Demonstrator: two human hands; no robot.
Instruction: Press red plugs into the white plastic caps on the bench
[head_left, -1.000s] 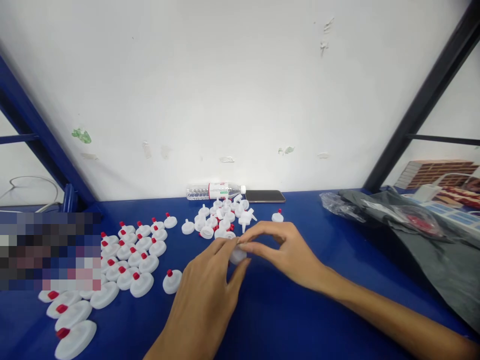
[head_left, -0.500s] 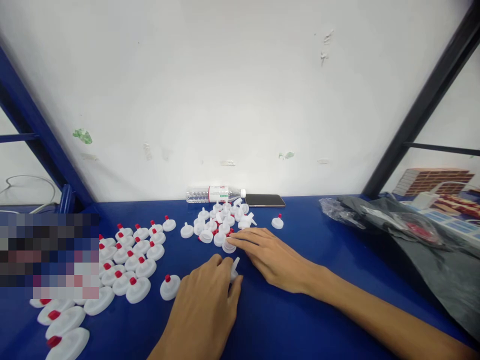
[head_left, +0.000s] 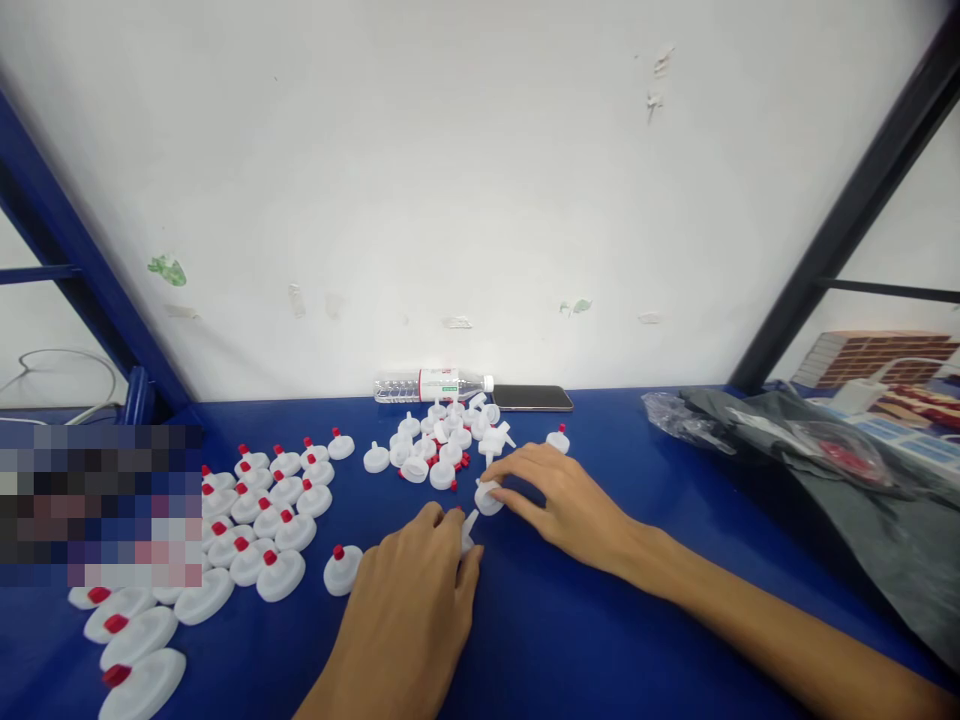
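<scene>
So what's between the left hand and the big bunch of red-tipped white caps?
A lone red-tipped white cap sits on the blue table between the left hand and that bunch, as the head view shows.

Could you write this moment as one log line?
left hand: holding spouted white cap | right hand: grasping another white cap | ahead: cap pile | left: red-tipped caps | back: plastic bottle, phone

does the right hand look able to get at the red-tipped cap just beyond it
Probably yes: nothing visible stands between the right hand and that red-tipped cap, though the hand has a white cap at its fingertips and might have to let go first.
</scene>
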